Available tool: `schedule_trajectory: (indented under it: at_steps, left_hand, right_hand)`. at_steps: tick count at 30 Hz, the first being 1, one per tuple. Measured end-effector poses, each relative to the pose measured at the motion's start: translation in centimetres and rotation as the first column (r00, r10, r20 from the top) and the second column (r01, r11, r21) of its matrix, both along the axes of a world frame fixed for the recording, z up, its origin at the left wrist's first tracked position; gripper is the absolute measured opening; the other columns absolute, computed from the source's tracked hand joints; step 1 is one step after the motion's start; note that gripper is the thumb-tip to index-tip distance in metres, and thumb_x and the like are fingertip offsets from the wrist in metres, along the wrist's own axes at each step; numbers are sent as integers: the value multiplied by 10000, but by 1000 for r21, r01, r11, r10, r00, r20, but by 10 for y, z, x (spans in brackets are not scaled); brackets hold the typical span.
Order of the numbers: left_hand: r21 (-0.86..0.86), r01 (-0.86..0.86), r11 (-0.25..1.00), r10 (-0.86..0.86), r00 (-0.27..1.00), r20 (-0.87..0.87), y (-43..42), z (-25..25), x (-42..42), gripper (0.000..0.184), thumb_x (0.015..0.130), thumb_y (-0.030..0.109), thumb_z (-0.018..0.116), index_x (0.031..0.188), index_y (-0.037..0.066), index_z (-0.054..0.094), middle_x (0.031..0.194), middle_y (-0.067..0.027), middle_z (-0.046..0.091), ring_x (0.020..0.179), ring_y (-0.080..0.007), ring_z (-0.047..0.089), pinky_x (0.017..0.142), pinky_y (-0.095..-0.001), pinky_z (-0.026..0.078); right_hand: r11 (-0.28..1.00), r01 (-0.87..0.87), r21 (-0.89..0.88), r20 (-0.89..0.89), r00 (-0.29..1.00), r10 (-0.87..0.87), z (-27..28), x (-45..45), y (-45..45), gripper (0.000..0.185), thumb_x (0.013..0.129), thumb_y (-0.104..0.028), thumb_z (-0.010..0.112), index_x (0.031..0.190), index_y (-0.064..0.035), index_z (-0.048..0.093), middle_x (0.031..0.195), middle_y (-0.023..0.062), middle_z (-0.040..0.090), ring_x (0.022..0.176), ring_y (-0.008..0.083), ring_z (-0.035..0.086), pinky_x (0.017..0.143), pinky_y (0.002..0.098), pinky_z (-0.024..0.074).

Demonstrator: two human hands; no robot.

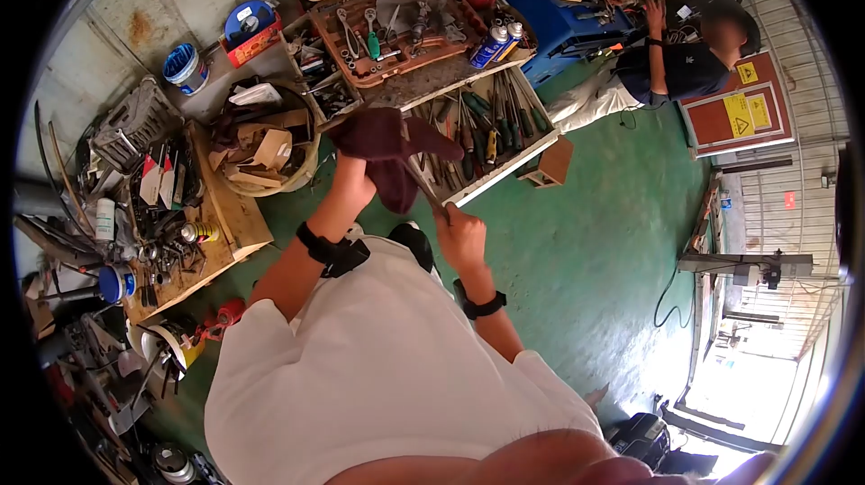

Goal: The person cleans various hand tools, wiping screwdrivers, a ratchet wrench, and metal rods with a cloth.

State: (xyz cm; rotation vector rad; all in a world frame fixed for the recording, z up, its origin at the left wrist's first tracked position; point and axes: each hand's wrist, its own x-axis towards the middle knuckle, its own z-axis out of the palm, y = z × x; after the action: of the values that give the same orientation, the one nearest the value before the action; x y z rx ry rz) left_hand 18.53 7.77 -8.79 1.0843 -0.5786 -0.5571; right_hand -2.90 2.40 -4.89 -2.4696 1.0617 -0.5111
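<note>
A dark maroon cloth is bunched in my left hand, which grips it at its left side. The cloth hangs in front of the open drawer of screwdrivers. My right hand is closed round the near end of a thin, long tool. The tool's far part runs up into the cloth, where its tip is hidden. Above the drawer lies an open brown socket case with pliers and a green-handled ratchet.
Two blue spray cans stand right of the case. A round bin of cardboard scraps and a wooden bench with tools are at left. A co-worker is at the blue cabinet. A small wooden box sits beside the drawer.
</note>
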Motion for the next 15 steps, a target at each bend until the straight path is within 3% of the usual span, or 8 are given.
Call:
schedule_trajectory:
  at_steps: [1,2,3,7,10,13,15]
  left_hand:
    - [-180,123,976,-191,879,-436,-4,5,9,315,966,279,570,1219,92,582,1217,-49,618,1113,-242,594,962,-394,482]
    - [-389,148,909,-403,548,-733,-6,10,15,326,961,322,578,1194,96,604,1186,-50,639,1085,-236,611,958,-405,492]
    - [-404,191,895,-445,462,-767,-7,25,16,352,957,383,566,1166,106,625,1171,-57,651,1075,-226,619,966,-424,491]
    - [-452,252,856,-517,454,-726,-5,41,12,365,958,380,556,1190,104,613,1185,-59,645,1066,-210,624,958,-416,493]
    - [-470,191,862,-492,540,-683,-14,52,8,302,923,300,590,1159,114,626,1136,-38,657,1046,-231,616,940,-424,486]
    - [-597,265,757,-632,528,-567,-25,76,6,246,926,275,578,1120,125,603,1086,-10,627,1028,-211,596,915,-404,483]
    - [-487,243,839,-510,664,-547,-29,98,3,286,962,355,536,1102,110,580,963,0,621,893,-105,613,808,-286,507]
  right_hand:
    - [999,-33,19,31,999,32,-4,2,3,180,872,-203,635,797,-48,581,590,178,569,561,393,583,496,471,457]
    - [997,-63,38,62,996,61,-7,3,6,189,884,-200,627,793,-45,568,588,184,565,557,397,579,485,469,452]
    - [998,-57,39,60,997,55,-8,4,9,189,884,-200,627,793,-45,568,588,184,565,557,397,579,485,469,452]
    - [971,-88,222,151,987,55,-7,6,13,246,911,-182,619,744,-26,529,574,207,523,534,417,532,452,447,405]
    - [959,-76,272,226,974,13,5,8,19,274,912,-168,626,721,-7,513,564,217,491,520,427,485,440,426,375]
    - [968,-54,244,255,967,-11,23,11,16,281,908,-152,629,711,13,516,555,217,469,491,407,439,438,406,357]
    - [973,-43,227,250,968,-16,37,12,16,279,910,-146,626,712,24,525,548,214,462,467,385,421,441,399,354]
